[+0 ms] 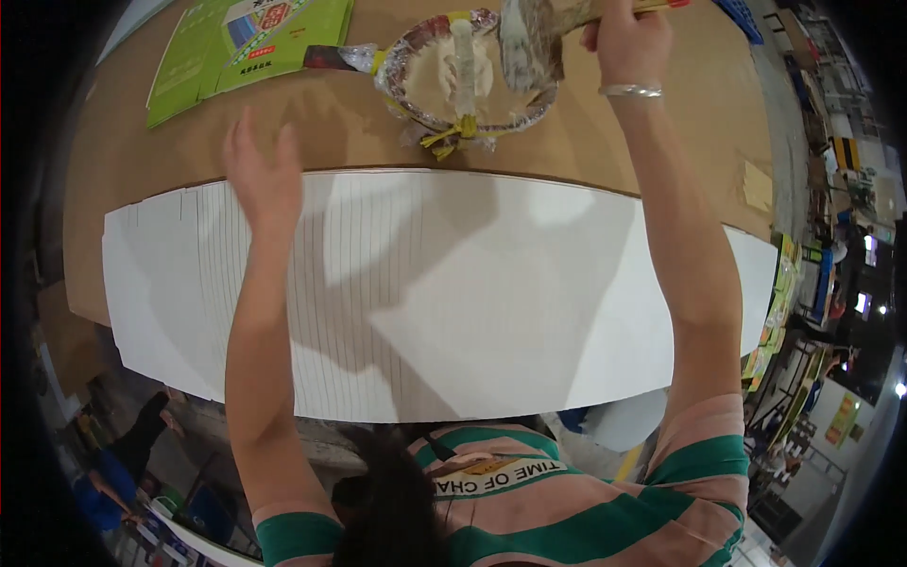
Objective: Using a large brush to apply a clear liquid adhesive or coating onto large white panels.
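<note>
My right hand [633, 47] grips the wooden handle of a wide, paste-coated brush [527, 47] at the far side of the table. The bristles are over the right part of a plastic-wrapped bowl [402, 102] of creamy paste [430, 80]. A wrapped bar [463, 71] spans the bowl, tied at its near end with yellow strips. My left hand [265, 170] is held with its fingers apart and nothing in them, above the far edge of the white sheets [510, 302]. Those sheets are fanned at the left, where their overlapping edges make close parallel lines.
Green printed sheets [213, 71] lie at the far left on the brown cardboard tabletop [350, 137]. A dark-handled tool [331, 59] sticks out left of the bowl. More green items [779, 293] are stacked beyond the right edge. Another person [109, 487] is at the lower left.
</note>
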`<move>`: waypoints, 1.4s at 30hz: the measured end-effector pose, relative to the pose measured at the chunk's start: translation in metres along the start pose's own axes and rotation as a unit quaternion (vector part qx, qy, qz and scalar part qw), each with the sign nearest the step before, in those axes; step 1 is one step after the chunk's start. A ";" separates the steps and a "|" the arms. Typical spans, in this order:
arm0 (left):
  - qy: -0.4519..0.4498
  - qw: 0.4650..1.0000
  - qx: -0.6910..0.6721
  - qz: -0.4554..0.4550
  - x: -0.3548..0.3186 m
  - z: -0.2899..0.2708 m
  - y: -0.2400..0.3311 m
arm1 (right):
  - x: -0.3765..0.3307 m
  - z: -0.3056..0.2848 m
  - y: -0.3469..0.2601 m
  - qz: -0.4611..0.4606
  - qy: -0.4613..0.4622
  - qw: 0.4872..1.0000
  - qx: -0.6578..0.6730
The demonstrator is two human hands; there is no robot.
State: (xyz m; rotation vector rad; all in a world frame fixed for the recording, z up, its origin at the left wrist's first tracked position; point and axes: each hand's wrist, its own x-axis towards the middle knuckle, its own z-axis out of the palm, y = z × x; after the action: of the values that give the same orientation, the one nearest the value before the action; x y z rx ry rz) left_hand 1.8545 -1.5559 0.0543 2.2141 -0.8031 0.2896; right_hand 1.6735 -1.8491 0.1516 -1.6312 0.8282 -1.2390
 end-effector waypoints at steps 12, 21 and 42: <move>0.033 0.966 0.112 -0.230 -0.113 -0.139 -0.092 | -0.037 0.032 0.060 -0.079 -0.087 0.951 -0.286; 0.027 0.949 0.112 -0.293 -0.155 -0.165 -0.102 | -0.043 0.028 0.055 0.071 -0.090 0.975 -0.191; 0.093 0.943 0.090 -0.307 -0.191 -0.168 -0.089 | -0.032 -0.007 0.051 0.180 0.034 0.961 0.206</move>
State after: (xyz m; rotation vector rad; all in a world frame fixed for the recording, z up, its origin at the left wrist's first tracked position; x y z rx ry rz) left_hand 1.7683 -1.3009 0.0367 2.4346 0.0386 0.2604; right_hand 1.6587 -1.8410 0.0936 -1.0566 0.8019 -1.1198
